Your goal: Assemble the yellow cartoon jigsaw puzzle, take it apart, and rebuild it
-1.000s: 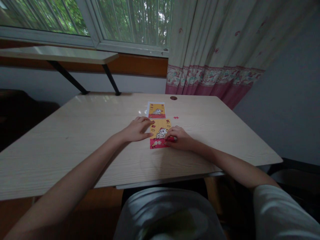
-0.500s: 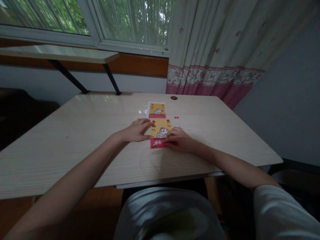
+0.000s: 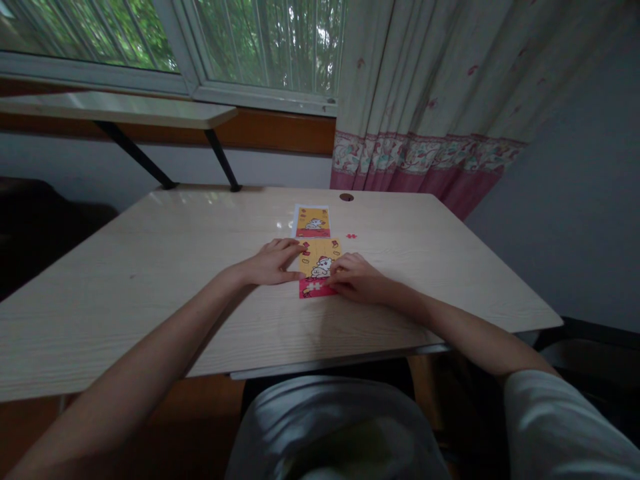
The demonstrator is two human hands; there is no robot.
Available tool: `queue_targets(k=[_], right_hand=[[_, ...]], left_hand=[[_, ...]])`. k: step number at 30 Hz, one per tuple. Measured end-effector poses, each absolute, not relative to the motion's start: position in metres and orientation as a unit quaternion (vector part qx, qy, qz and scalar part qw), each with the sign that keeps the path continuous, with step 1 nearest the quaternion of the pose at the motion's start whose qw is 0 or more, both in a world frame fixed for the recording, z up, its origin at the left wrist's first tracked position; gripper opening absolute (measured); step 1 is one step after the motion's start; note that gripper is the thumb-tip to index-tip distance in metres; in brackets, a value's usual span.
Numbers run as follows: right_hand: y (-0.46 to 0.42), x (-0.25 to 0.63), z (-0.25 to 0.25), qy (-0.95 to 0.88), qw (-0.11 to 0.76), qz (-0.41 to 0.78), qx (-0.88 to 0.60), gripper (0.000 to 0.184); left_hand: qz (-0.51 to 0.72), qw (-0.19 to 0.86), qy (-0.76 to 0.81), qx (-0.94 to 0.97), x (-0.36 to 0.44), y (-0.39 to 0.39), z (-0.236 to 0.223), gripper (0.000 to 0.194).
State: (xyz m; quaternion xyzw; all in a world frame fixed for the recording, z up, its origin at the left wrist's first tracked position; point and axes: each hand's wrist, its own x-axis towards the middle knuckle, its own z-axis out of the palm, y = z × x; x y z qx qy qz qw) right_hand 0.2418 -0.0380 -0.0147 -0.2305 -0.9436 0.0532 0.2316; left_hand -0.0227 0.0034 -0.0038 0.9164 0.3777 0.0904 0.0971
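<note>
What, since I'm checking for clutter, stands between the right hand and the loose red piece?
Nothing visible: a strip of tabletop separates the right hand from the loose red piece just beyond it.

Right hand point(image 3: 357, 279): thumb and fingers now closer together | puzzle point(image 3: 316, 256): red patch between them, visible earlier, now hidden

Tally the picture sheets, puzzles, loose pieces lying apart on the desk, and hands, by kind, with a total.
Picture sheet: 1
Partly filled puzzle: 1
Loose red piece: 1
Hands: 2, left hand and right hand
Total: 5
Anything hidden under the right hand is not counted.
</note>
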Motion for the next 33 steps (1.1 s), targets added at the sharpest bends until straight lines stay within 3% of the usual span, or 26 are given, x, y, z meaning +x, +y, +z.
queue_targets(k=[7,12,23,33], right_hand=[[-0.004,0.266,-0.008,-0.899,0.271,0.085,-0.333,0.025],[0.021,0.291,-0.019,-0.866,0.202,0.015,-0.458,0.036],[0.03,0.297,-0.017,-0.841,0.195,0.027,-0.504,0.017],[0.038,0.303,-0.015,-0.855,0.161,0.078,-0.487,0.019]], left_hand=[[0.089,0.102,0.377,0.916,-0.023,0.004,-0.004,0.071],[0.099,0.104,0.374,0.916,-0.024,0.006,-0.006,0.07],[0.091,0.102,0.373,0.918,-0.024,0.005,-0.005,0.069],[0.084,0.11,0.378,0.915,-0.022,0.004,-0.002,0.072]])
